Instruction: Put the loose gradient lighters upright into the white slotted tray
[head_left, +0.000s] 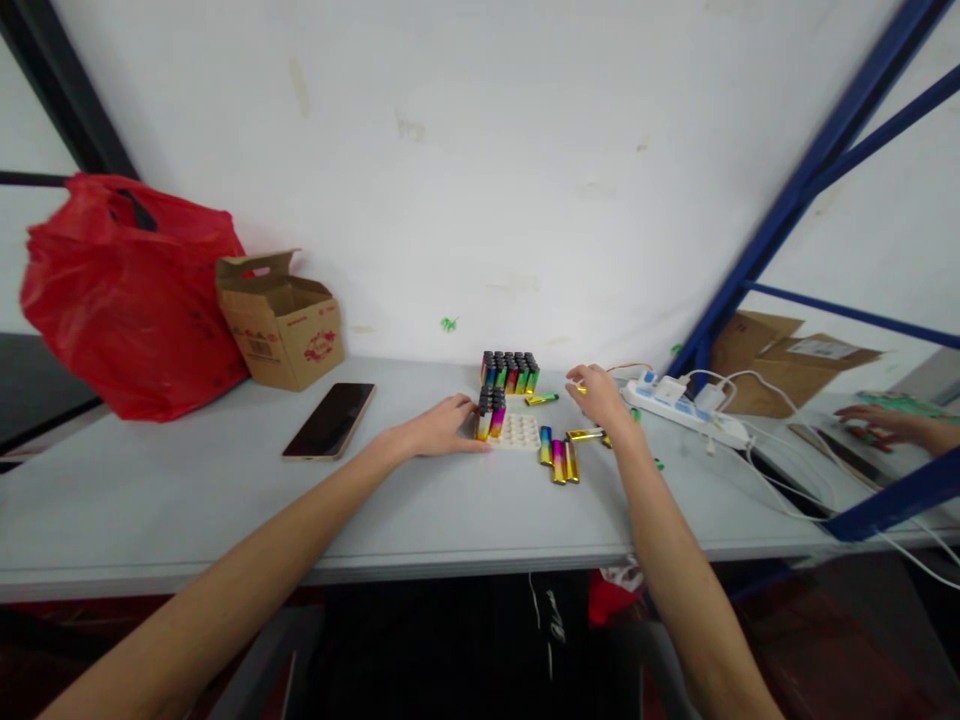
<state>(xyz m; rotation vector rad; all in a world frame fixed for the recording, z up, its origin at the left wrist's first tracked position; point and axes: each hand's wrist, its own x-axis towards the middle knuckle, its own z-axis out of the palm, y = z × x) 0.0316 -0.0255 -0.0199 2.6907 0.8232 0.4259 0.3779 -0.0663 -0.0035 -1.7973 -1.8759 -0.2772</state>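
My left hand point(441, 425) grips the left side of a white tray with round holes point(526, 432), its thumb along the front edge. Black-topped lighters with shiny rainbow bodies point(491, 415) stand upright in the tray's left part. Behind it, a block of several more upright lighters point(511, 372) is packed together. To the right of the tray, loose lighters point(559, 462) lie flat on the table. My right hand point(596, 393) is above the table beyond them, its fingertips closed on a small yellow-gold lighter point(582, 389), mostly hidden. One green-gold lighter point(542, 399) lies near the block.
A phone point(330, 421), a cardboard box point(281, 320) and a red plastic bag point(139, 300) sit at left. On the right are a white power strip point(686, 408) with cables, a blue metal frame point(799, 195) and another person's hand point(877, 422).
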